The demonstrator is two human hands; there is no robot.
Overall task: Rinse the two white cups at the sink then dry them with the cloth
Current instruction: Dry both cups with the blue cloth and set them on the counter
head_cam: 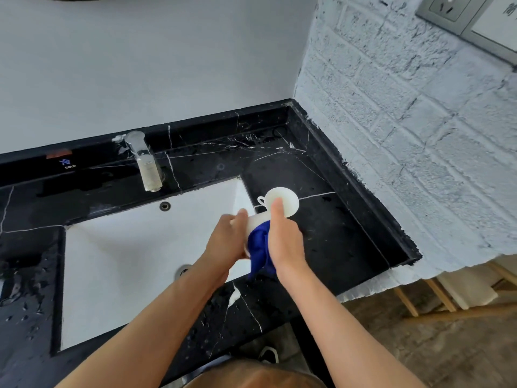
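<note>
Hands clasp cup; cloth between.

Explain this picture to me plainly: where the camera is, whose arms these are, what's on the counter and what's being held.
The camera sits on a person's head, looking down at their own bare arms. Below is a black marble counter with a white sink and a faucet. The left hand holds a white cup, and the right hand presses a blue cloth against it. A second white cup stands on the counter just behind the hands, beside the sink.
</note>
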